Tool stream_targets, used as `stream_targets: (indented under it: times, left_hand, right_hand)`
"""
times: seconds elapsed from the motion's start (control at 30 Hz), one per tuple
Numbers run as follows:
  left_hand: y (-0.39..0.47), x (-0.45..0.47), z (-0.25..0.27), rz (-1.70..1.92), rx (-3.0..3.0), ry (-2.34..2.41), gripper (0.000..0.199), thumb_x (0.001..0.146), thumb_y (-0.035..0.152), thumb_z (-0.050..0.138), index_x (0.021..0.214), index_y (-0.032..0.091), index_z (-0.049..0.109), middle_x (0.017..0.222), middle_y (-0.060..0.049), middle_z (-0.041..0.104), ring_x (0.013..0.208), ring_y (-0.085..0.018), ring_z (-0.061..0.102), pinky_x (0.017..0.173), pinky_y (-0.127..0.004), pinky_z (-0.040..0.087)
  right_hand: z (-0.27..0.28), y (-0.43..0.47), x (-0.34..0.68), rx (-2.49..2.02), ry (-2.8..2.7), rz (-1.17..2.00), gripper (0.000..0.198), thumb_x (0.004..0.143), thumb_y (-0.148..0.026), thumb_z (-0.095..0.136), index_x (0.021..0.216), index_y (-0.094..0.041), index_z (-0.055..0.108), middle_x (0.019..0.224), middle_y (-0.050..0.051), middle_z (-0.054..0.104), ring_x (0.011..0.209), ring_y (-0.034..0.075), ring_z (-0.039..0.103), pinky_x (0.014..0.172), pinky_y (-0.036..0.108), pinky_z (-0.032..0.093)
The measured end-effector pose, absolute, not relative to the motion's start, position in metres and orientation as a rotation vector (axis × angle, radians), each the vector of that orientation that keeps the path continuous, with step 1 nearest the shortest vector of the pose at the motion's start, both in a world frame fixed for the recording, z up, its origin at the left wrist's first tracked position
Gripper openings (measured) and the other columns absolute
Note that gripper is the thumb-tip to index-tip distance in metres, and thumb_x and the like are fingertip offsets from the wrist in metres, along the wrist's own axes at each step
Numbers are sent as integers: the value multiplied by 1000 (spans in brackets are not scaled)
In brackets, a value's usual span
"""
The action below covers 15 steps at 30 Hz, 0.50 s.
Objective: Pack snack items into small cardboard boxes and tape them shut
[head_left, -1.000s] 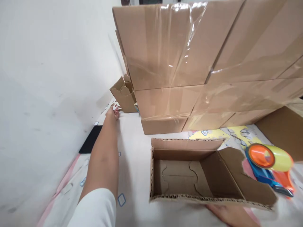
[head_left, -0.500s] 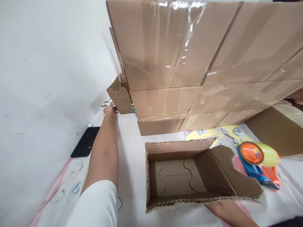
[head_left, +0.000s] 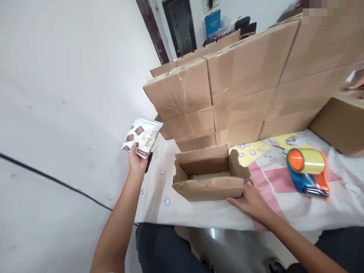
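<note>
My left hand [head_left: 136,161] is raised beside the wall, its fingers closed on the lower edge of a white packet [head_left: 145,132] with brown diamond shapes and printed lettering. Below me on the table stands a small cardboard box [head_left: 210,189], its top open; the frame shows only a little of its floor. My right hand [head_left: 251,199] grips the near right corner of this box, the thumb stretched along its lower front. Partly behind my left hand, a black phone [head_left: 148,162] lies on the table.
Taped cardboard boxes [head_left: 241,100] form a stacked wall behind the small box. A tape dispenser [head_left: 308,172] with yellowish tape sits to the right. Farther right are an open carton [head_left: 338,125] and another person's hand [head_left: 356,85]. The white wall [head_left: 71,94] borders the left.
My left hand has come up from beside the stack with the white packet in it. The small box now sits angled, with my right hand at its near right corner. The view has shifted.
</note>
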<state>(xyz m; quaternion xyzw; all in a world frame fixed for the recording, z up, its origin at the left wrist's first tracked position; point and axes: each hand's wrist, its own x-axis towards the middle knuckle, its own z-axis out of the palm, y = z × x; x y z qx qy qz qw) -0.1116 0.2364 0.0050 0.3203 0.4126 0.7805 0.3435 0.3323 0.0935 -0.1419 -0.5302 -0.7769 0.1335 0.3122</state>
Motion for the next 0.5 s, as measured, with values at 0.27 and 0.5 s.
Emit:
stream_targets:
  times: [0.27,0.5]
  left_hand:
    - [178,-41,70,2140,1090,1204,25,81,25,70,102,23,57,101,-2,71,100,-20,71,93,-44,60]
    - [110,-20,107,1819,1960,1463,14,80,27,77,90,21,69,99,-6,75,111,-26,70,100,-41,56]
  right_hand:
    - [-145,90,332,-1289,-2093,296,69,86,-58,64,137,-14,51,124,20,65,120,38,56,107,55,38]
    - [-157,89,331,-1290,-2089,296,88,87,-55,61,155,-9,32,136,23,60,126,38,54,110,52,37]
